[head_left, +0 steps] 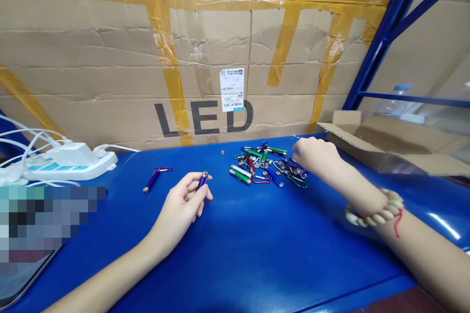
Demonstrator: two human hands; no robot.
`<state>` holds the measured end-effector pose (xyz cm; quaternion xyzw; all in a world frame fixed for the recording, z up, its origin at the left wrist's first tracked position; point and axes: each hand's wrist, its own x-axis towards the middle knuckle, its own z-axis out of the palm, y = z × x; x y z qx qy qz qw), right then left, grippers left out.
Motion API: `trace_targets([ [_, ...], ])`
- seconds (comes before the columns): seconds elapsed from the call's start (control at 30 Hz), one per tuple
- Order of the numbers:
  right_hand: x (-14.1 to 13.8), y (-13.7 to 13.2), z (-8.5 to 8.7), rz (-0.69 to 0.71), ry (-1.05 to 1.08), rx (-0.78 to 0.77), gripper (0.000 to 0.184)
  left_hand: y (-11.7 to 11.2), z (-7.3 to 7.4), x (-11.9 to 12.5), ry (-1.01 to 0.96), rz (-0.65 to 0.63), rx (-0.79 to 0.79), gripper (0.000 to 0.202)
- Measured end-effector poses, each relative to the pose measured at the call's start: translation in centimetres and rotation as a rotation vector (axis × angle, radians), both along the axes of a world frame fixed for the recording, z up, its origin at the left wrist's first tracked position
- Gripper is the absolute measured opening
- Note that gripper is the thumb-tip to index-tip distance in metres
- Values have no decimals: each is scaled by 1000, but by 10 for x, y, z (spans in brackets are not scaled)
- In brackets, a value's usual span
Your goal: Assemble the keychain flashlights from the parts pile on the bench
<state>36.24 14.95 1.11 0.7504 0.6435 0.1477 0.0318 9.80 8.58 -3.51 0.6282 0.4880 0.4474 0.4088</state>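
My left hand (189,196) is closed around a small purple flashlight (201,180), its silver end pointing up and away. To the right, my right hand (315,153), with a beaded bracelet at the wrist, reaches over the far right side of a pile. Its fingers curl down, and their tips and anything between them are hidden. The pile has several mini flashlights with carabiner clips, among them a green flashlight (240,176), a blue flashlight (274,176) and a red carabiner (261,180). Small silver button cells lie among them. Another purple flashlight (150,181) with a clip lies apart, left of my left hand.
A white power strip (86,170) with plugs and cables sits at the left, above a partly blurred device (33,276). A large taped carton (121,88) stands behind the blue table (235,259). At the right are an open cardboard box (396,149) and a blue rack (382,39).
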Motion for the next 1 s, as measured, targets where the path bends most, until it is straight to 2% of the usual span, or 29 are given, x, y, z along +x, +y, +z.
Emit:
trace_targets([
  [0.17, 9, 15, -7, -31, 44, -95, 19, 1, 0, 0, -35, 41, 11, 32],
  [0.4, 11, 17, -10, 5, 132, -104, 18, -1, 2, 0, -115, 92, -28, 19],
  [0.57, 17, 32, -21, 12, 199, -118, 12, -3, 1, -1, -146, 83, -37, 15],
  [0.73, 30, 51, -35, -6, 258, -29, 3, -5, 1, -2, -175, 67, -67, 18],
  [0.83, 34, 50, -31, 61, 299, 11, 6, -4, 0, -3, -201, 42, -95, 16],
  [0.9, 32, 43, -23, 192, 371, -26, 6, -2, -2, -4, -221, 24, -102, 15],
  [1.0, 24, 28, -11, 306, 314, 103, 7, 0, -5, -4, -238, 17, -111, 16],
])
